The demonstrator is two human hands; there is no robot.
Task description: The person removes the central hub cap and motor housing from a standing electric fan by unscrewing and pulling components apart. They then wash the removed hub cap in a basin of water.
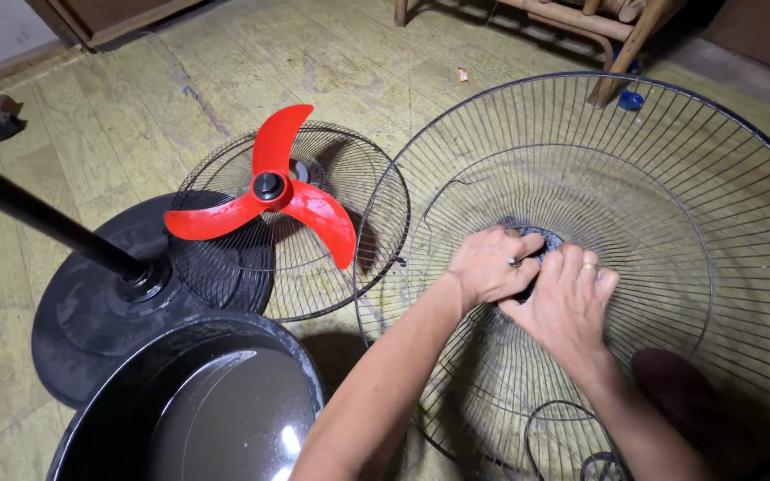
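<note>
A large black wire fan guard (697,178) stands tilted in front of me on the floor. Both my hands are on its dark round centre hub (541,242). My left hand (489,264) grips the hub from the left with fingers curled over it. My right hand (568,298), with a ring on one finger, presses on the hub from below right. To the left lies the fan head, with a red three-bladed propeller (265,200) sitting in the rear wire guard (376,191).
The fan's black round base (82,330) and its black pole (37,218) lie at left. A dark basin of water (216,410) sits at bottom left. Wooden furniture legs (617,40) stand at the back. A black cable (563,436) loops near my right forearm.
</note>
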